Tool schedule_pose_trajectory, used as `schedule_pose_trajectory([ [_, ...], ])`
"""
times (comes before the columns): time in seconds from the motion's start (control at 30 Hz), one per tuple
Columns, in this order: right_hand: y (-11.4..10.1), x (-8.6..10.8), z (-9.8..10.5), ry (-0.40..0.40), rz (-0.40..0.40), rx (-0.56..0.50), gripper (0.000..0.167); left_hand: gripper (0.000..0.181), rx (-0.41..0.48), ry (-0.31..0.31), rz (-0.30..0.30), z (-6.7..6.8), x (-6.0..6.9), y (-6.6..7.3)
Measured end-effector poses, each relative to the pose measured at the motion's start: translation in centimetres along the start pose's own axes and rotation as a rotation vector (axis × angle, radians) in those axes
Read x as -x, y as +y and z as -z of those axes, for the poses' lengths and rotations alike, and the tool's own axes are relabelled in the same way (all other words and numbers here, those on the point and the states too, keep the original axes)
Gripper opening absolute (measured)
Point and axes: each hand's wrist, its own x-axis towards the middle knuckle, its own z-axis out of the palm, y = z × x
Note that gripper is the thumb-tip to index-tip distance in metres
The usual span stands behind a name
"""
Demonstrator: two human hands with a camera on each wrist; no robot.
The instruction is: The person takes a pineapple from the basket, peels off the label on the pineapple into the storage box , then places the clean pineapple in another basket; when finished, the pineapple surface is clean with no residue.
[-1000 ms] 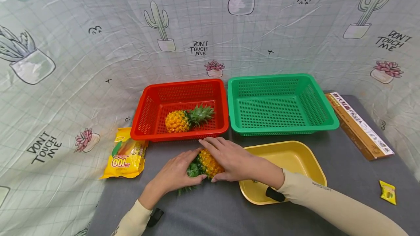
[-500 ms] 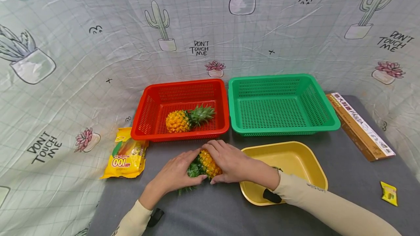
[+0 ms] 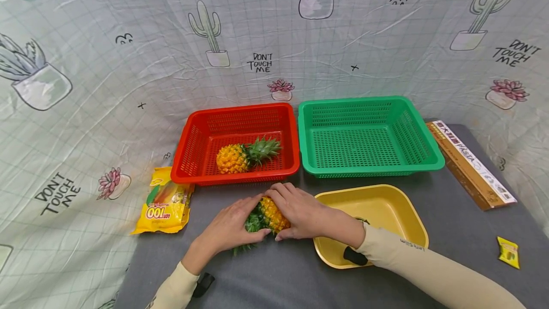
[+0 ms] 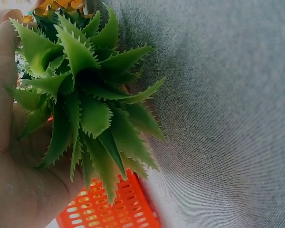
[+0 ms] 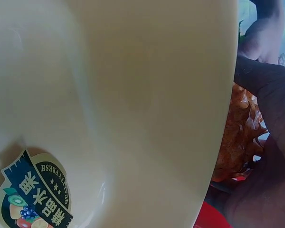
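Note:
A small pineapple [image 3: 272, 213] lies on the grey cloth in front of the red basket, its fruit to the right and its green leaves to the left. My left hand [image 3: 231, 223] curves round the leafy end, thumb on the near side. Round the orange fruit, my right hand [image 3: 306, 213] grips from the right, covering much of it. The leaves [image 4: 92, 104] fill the left wrist view, with the palm beside them. In the right wrist view, the bumpy fruit [image 5: 240, 135] shows past a tray edge, against the fingers. A second pineapple [image 3: 232, 158] lies inside the red basket [image 3: 180, 161].
A green basket [image 3: 433, 159] stands right of the red one. Under my right forearm is a yellow tray [image 3: 413, 213], holding a fruit-label sticker [image 5: 35, 194]. A yellow candy bag [image 3: 165, 209] lies left, a pasta box [image 3: 472, 166] right, a small yellow packet [image 3: 508, 252] nearer.
My right hand and forearm shifted slightly left over the pineapple between the first two frames. Since then both hands and the pineapple have stayed still.

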Motion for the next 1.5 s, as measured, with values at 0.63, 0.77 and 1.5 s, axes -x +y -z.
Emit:
schedule_pose_trajectory([
  [0.63, -0.1, 1.5, 2.7, 0.031, -0.037, -0.044, 0.096, 0.087, -0.005, 0.007, -0.013, 0.0, -0.1, 0.0],
  [0.77, 0.6, 3.1, 4.6, 0.098, -0.053, -0.038, 0.092, 0.087, -0.011, 0.002, -0.009, -0.1, -0.1, 0.1],
  [1.5, 11.5, 13.6, 8.3, 0.193, -0.383, -0.050, 0.073, 0.085, -0.009, 0.022, -0.022, -0.1, 0.0, -0.1],
])
